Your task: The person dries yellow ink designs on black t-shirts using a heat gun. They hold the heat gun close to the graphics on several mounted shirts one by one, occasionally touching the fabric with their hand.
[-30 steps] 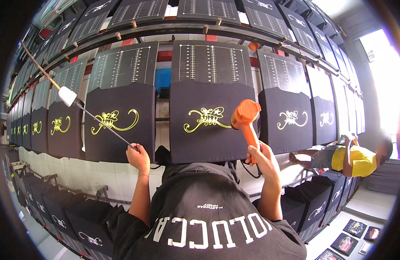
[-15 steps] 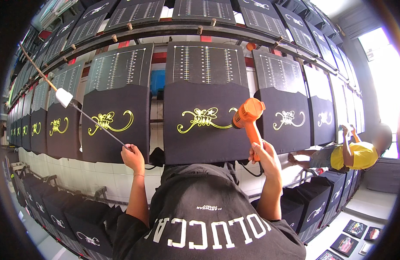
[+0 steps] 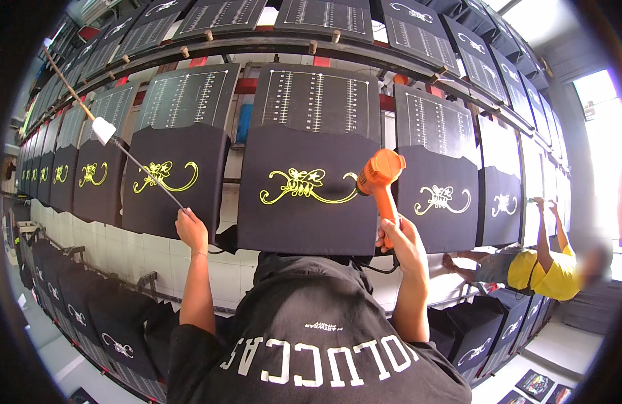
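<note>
My right hand (image 3: 404,244) grips the handle of an orange heat gun (image 3: 383,168). Its dark nozzle points left, over the right end of the yellow scroll print on a black T-shirt (image 3: 304,232) lying on a board in front of me. My left hand (image 3: 191,230) is closed around the lower end of a long thin rod (image 3: 149,170) that slants up to the far left. Partway along, the rod carries a white block (image 3: 103,130), with a brown wooden length (image 3: 72,91) beyond it. The rod passes across the neighbouring printed black shirt (image 3: 169,215) on the left.
Printed black shirts on ruled boards (image 3: 314,101) line both sides, with a dark rail (image 3: 365,55) behind. A cable (image 3: 380,271) hangs below the heat gun. To the right, a person in a yellow top (image 3: 540,273) reaches toward the boards. More shirts (image 3: 119,343) stand behind me.
The view has tilted a little, and the near boards sit slightly further left. Both hands keep their holds, and the heat gun stays by the print's right end. The other person's arms have shifted.
</note>
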### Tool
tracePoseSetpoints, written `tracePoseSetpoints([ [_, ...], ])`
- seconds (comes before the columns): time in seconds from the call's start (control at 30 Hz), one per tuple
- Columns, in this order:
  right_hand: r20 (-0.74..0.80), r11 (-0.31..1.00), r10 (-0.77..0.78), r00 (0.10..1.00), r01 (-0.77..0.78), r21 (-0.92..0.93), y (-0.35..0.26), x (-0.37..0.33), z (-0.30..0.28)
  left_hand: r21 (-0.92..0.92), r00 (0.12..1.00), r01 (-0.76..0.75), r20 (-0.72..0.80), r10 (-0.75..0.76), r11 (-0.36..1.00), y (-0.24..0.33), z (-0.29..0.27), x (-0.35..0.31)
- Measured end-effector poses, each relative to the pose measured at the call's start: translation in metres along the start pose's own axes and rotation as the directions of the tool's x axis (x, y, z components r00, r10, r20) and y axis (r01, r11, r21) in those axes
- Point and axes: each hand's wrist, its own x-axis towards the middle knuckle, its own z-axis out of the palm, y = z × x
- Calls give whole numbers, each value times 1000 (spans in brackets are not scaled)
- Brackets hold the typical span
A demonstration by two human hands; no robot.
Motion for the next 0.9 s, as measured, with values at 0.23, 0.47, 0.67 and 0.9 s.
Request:
tracePoseSetpoints([
  [0.23, 62, 1000, -17, 998, 17, -9, -3, 17, -19, 120, 996, 64, -67, -56, 991, 25, -6, -8],
  [0.47, 108, 999, -41, 993, 42, -12, -8, 32, -23, 109, 989, 126, -87, -117, 986, 24, -2, -6],
  [0.67, 113, 998, -46, 992, 51, -39, -19, 39, -13, 122, 988, 130, -98, -119, 984, 27, -1, -6],
  [0.9, 134, 998, -14, 991, 23, -65, -23, 42, -5, 142, 986, 145, -106, -131, 979, 31, -4, -5],
])
